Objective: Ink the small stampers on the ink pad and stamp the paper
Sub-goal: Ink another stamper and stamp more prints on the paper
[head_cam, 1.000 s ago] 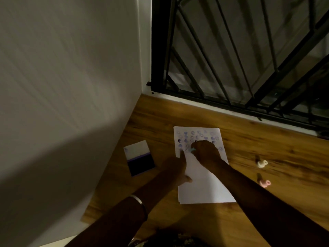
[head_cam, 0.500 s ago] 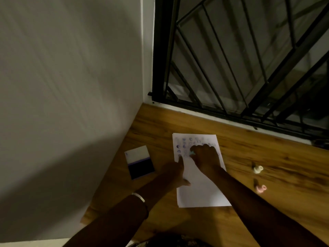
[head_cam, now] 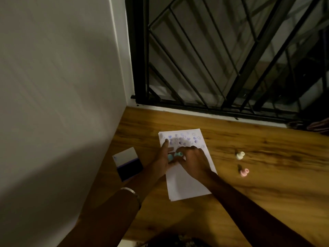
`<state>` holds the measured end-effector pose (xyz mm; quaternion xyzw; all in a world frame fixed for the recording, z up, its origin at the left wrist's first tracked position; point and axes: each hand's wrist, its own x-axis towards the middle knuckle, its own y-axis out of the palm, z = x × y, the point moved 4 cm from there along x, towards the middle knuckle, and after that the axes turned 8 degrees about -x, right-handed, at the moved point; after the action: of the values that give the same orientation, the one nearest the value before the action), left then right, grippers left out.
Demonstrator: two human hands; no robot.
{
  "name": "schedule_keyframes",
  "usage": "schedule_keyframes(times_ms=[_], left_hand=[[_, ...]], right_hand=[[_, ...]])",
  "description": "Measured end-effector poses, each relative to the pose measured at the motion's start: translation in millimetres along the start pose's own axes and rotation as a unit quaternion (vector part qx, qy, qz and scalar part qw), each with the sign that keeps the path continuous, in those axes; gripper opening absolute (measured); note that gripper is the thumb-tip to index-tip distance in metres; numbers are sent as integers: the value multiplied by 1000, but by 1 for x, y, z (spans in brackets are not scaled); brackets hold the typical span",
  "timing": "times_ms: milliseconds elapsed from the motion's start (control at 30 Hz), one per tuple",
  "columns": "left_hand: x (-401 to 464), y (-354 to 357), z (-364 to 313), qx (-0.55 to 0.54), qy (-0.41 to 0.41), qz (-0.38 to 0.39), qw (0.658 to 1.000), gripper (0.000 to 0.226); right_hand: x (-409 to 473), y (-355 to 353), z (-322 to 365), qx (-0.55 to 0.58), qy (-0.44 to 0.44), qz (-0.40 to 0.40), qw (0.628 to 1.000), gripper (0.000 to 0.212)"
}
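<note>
— Wooden floor [head_cam: 249, 202], dim; what's on the white sheet of paper [head_cam: 188, 184]?
— Blurred purple stamp marks [head_cam: 185, 139] up top. Both hands meet there: right hand [head_cam: 194, 162] pinches a small teal stamper [head_cam: 178, 154]; left hand [head_cam: 164, 161] touches another teal piece [head_cam: 170, 157], grip unclear.
— Ink?
— Dark rectangular ink pad [head_cam: 130, 169], left of the paper.

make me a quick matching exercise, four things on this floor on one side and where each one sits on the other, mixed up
Things:
1. small white stamper
2. small pink stamper
3. rectangular ink pad with dark ink surface
4. white sheet of paper with purple stamp prints

Places:
A. left of the paper, nearest the wall
B. under both hands
C. right of the paper, the farther one from the person
D. right of the paper, the nearer one to the person

Pairs: 1-C, 2-D, 3-A, 4-B
</note>
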<state>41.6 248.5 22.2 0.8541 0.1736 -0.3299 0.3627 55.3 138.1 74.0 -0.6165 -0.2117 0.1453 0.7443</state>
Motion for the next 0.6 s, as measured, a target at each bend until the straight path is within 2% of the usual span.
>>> schedule_keyframes(times_ms=[100,233,467,600], left_hand=[[-2,15,6,-7,-13,54,998,59],[-2,24,16,3,-26,85,996,64],[-7,40,31,14,-48,99,994,66],[-6,46,35,36,-47,93,994,57]], right_hand=[[-7,1,3,-32,-16,18,999,36],[-14,-7,-5,-63,2,31,998,33],[-25,-17,-17,-61,45,26,997,29],[-30,-17,-21,-72,54,16,996,28]])
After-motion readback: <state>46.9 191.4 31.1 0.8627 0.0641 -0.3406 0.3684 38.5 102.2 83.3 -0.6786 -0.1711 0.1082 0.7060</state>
